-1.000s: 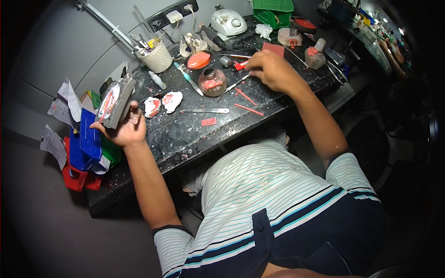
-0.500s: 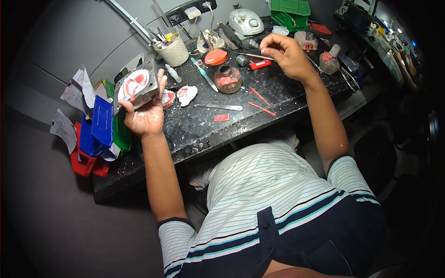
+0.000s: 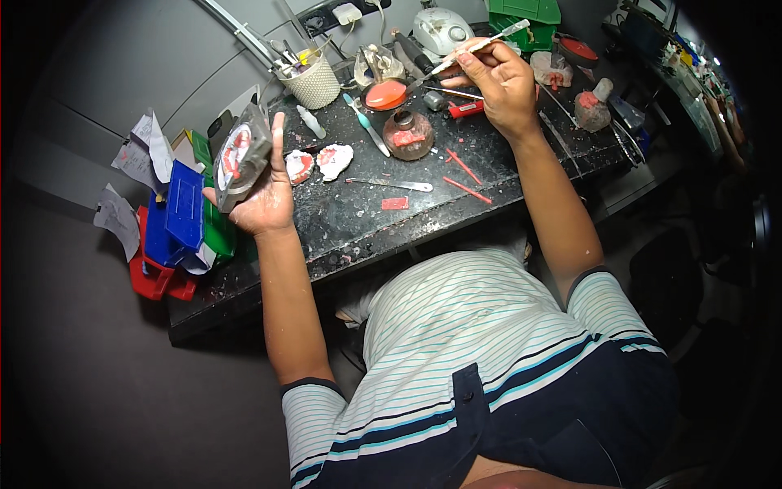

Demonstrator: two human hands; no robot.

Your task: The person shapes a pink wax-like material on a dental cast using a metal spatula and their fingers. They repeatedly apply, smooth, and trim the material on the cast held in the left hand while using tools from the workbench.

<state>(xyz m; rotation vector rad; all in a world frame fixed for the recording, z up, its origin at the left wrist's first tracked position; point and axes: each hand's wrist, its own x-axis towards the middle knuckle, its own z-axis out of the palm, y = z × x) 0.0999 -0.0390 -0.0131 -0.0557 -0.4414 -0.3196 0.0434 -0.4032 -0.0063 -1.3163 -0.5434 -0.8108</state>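
Observation:
My left hand [image 3: 267,202] grips a grey metal dental flask half [image 3: 254,167] from below, tilted on edge. White plaster with a red wax denture form [image 3: 236,155] fills its face. Raised over the back of the bench, my right hand [image 3: 501,85] pinches a slender wax knife [image 3: 446,63], its light handle pointing up and right and its thin blade down and left. The blade end is close to a dish of red wax [image 3: 385,94]. Below it stands a round glass burner [image 3: 408,137] smeared with red wax. Two plaster casts [image 3: 334,161] [image 3: 299,167] rest near my left hand.
On the black bench [image 3: 326,232] lie a metal spatula [image 3: 391,185], red wax strips [image 3: 467,190], a wax piece [image 3: 395,204], a toothbrush [image 3: 367,125] and a red lighter [image 3: 467,109]. A tool cup [image 3: 314,81] stands behind. Blue, green and red bins [image 3: 185,213] crowd the left edge.
My right hand has turned and now shows the wax knife held up between its fingers. My left hand has tipped the flask half more steeply. The view has shifted slightly.

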